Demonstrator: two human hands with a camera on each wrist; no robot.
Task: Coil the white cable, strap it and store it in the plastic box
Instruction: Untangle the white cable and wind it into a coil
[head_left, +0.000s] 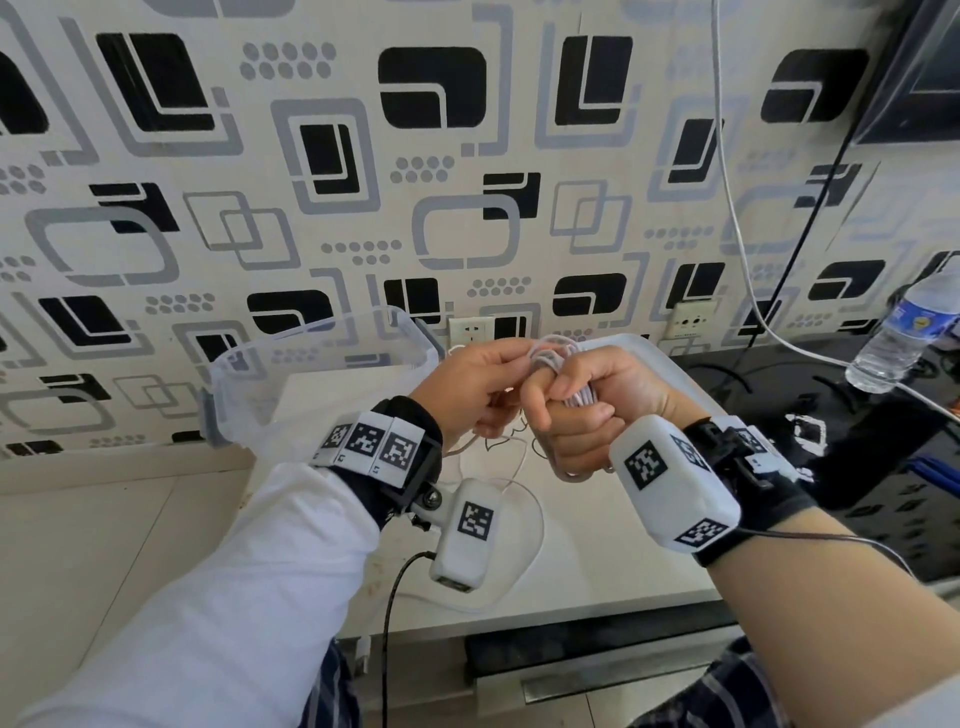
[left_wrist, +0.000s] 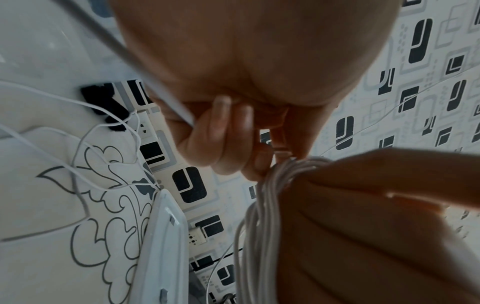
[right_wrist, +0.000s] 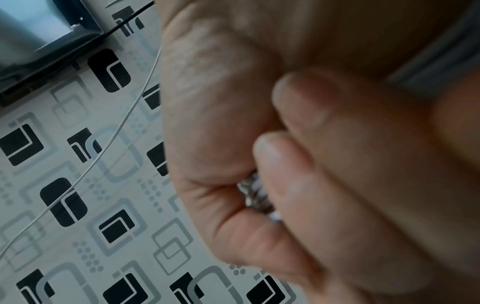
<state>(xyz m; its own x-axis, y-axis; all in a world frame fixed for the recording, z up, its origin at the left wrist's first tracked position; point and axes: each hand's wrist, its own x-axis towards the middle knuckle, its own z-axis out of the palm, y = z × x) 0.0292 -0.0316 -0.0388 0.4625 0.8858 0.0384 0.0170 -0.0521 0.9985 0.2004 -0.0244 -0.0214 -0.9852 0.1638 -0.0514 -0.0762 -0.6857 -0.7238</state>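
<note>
The white cable (head_left: 551, 358) is wound into a bundle of loops. My right hand (head_left: 574, 402) grips that bundle in a fist above the table, and the loops (right_wrist: 255, 194) show between its fingers. My left hand (head_left: 506, 361) pinches a strand at the top of the bundle (left_wrist: 262, 205), close against the right hand (left_wrist: 363, 226). The loose rest of the cable (head_left: 524, 483) hangs to the table, and its plug (head_left: 363, 652) dangles over the front edge. The clear plastic box (head_left: 291, 374) stands at back left. A black strap-like piece (left_wrist: 103, 105) lies by the wall.
A white lid (head_left: 652, 356) lies behind my right hand on the white table (head_left: 597, 561). A water bottle (head_left: 904, 332) lies on the black surface (head_left: 857, 447) at right, under a screen (head_left: 930, 67). Wall sockets (head_left: 470, 332) sit behind the hands.
</note>
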